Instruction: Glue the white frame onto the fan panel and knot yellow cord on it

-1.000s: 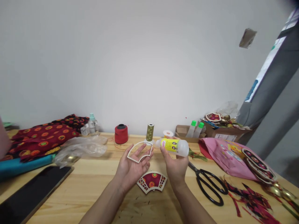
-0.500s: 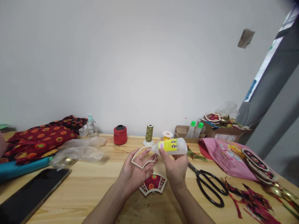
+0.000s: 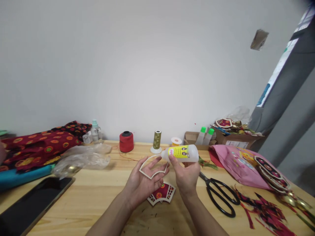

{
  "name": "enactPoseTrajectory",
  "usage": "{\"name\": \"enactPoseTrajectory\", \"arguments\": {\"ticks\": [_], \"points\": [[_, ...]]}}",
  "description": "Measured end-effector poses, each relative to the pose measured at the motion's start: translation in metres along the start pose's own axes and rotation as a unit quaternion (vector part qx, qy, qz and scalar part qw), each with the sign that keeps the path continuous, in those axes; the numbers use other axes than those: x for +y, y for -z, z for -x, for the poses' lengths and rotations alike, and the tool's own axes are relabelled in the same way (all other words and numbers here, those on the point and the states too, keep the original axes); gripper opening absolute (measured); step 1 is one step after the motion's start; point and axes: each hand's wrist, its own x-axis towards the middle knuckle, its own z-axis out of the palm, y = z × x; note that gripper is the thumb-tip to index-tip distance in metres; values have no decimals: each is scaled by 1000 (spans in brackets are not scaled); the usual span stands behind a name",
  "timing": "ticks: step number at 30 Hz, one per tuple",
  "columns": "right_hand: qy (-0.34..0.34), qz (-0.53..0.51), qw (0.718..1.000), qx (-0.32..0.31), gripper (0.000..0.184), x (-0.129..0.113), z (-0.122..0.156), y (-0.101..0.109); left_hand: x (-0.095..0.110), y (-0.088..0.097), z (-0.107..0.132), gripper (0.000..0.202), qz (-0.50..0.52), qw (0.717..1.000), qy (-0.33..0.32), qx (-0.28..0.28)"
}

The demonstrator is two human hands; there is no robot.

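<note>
My left hand (image 3: 144, 183), palm up, holds a thin pale fan-shaped frame (image 3: 148, 177) across its fingers. A glue bottle (image 3: 182, 153) with a yellow label lies tipped on its side in my right hand (image 3: 188, 178), fingers wrapped round it. Its nozzle points left and meets the frame's upper right edge; whether glue is flowing I cannot make out. Below the hands, a fan-shaped piece (image 3: 161, 195) with dark red patterned cloth and a cut-out border rests on the table, partly hidden by my left hand.
Black-handled scissors (image 3: 222, 198) and cloth scraps (image 3: 268, 211) lie right, near a pink bag (image 3: 240, 167). Thread spools, red (image 3: 126, 142) and olive (image 3: 157, 140), stand at the back. Left are a phone (image 3: 36, 203), a plastic bag (image 3: 81, 159) and patterned cloth (image 3: 46, 144).
The bottle and my right hand have shifted slightly right, the nozzle moving along the frame's upper edge towards its right corner. My left hand keeps holding the frame.
</note>
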Motion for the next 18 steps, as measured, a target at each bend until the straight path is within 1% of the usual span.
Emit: {"name": "enactPoseTrajectory", "arguments": {"ticks": [11, 18], "points": [[3, 13, 1000, 8, 34, -1, -1, 0, 1, 3, -1, 45, 0, 1000, 0, -2], [10, 21, 999, 31, 32, -4, -2, 0, 1, 4, -1, 42, -1, 1000, -7, -4]]}}
